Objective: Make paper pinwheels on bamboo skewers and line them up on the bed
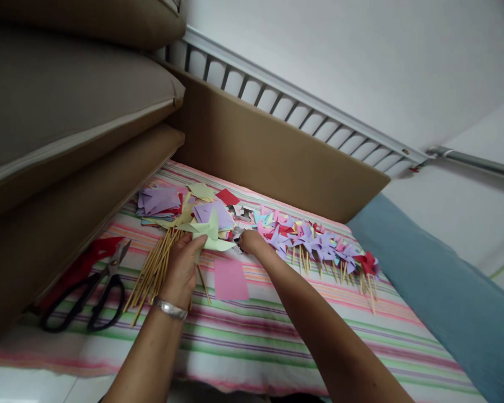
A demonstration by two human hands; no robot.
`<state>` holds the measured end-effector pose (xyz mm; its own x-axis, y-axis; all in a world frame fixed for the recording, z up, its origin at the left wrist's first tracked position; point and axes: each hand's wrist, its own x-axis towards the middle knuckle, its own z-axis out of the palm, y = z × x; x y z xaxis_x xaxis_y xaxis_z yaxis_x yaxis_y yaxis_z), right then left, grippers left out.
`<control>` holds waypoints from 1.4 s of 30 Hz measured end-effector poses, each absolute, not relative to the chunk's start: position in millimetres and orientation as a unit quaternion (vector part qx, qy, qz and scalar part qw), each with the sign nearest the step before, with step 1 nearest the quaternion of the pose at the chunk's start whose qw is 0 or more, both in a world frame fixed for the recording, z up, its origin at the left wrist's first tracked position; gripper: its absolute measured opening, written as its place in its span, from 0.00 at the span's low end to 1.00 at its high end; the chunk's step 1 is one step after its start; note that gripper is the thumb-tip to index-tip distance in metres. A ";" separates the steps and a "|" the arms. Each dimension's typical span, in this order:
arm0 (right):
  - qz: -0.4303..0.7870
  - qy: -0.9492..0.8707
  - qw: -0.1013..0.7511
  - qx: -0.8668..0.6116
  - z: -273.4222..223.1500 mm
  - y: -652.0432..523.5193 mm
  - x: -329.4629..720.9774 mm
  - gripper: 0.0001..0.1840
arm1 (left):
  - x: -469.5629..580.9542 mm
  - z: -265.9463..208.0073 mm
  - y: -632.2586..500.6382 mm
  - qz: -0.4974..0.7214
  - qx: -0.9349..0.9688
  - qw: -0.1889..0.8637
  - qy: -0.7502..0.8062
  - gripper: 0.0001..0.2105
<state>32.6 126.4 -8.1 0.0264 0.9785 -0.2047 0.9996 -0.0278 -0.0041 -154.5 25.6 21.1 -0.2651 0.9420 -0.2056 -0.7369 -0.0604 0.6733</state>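
Note:
My left hand [180,266], with a silver bracelet at the wrist, pinches a pale green paper pinwheel [212,230] by its middle. Just right of it, my right hand [251,240] reaches down with curled fingers over some small silvery things [237,234]; what its fingertips hold is hidden. Thin wooden sticks [151,274] lie in a bundle beneath and beside my left hand. Below the pinwheel is a pink paper square [231,280]. Stacked purple paper squares [214,214] sit behind it.
Black-handled scissors [105,280] lie at the left by a red piece [82,268]. More paper squares [157,200] are piled at the back left. Several finished pinwheels [311,239] line the right. A brown board [269,157] stands behind the striped cloth [252,341].

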 end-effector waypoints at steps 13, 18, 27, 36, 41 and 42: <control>-0.072 0.632 -0.155 0.756 -37.5 79.0 68.4 0.17 | -148.5 23.1 22.9 0.700 0.164 0.604 0.344 0.11; -0.041 0.635 -0.211 0.742 -38.9 71.8 60.6 0.19 | -142.9 22.5 22.7 0.689 0.162 0.608 0.360 0.10; -0.049 0.592 -0.252 0.764 -52.5 58.6 50.7 0.24 | -137.3 18.9 24.0 0.684 0.154 0.621 0.350 0.11; -0.093 0.621 -0.204 0.751 -44.7 55.0 55.1 0.26 | -138.3 22.4 22.4 0.687 0.156 0.621 0.345 0.10; -0.107 0.641 -0.173 0.740 -42.5 54.5 60.8 0.25 | -138.9 20.5 23.3 0.682 0.158 0.621 0.353 0.10; -0.110 0.648 -0.166 0.735 -41.3 54.1 63.2 0.25 | -139.4 20.7 23.3 0.683 0.158 0.618 0.355 0.11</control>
